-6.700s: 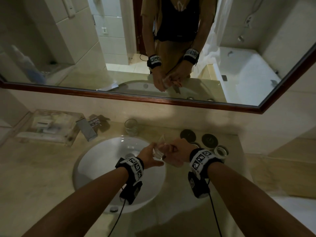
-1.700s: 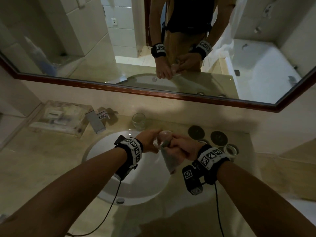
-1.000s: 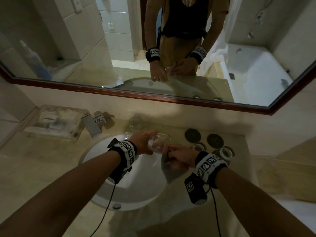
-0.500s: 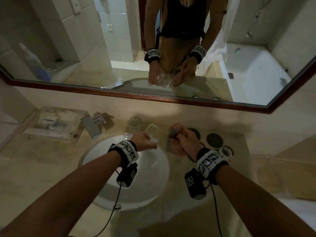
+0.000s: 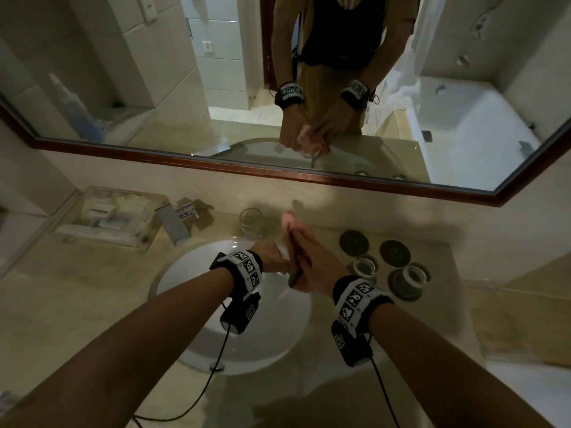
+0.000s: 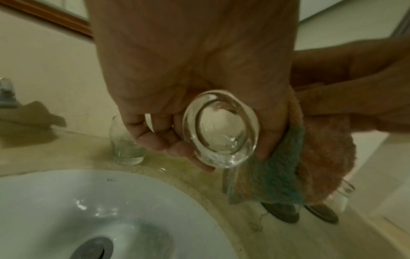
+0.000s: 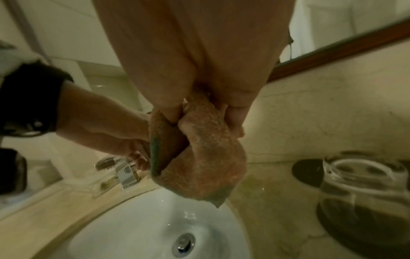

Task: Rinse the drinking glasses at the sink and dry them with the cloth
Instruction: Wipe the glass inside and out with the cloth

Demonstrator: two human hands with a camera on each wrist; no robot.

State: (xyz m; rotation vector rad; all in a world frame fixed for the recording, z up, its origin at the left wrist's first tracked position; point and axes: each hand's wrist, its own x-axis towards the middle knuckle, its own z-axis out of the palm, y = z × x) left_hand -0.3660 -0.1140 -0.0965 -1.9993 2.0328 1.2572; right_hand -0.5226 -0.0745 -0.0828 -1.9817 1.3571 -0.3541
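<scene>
Beige stone counter (image 5: pixel 77 304) ran under a wide mirror (image 5: pixel 123 72), white sink (image 5: pixel 185 279) nearest. Above the sink's far right rim, left hand (image 6: pixel 177 73) gripped a glass (image 6: pixel 221 129); right hand (image 7: pixel 199 52) clutched the cloth (image 7: pixel 206 157) against it.

Wood-framed mirror (image 5: pixel 309 176) over beige marble counter (image 5: pixel 77 304); tiled walls; dim light.

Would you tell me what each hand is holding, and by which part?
Left hand grips a glass around its side; right hand grips the bunched cloth.
</scene>
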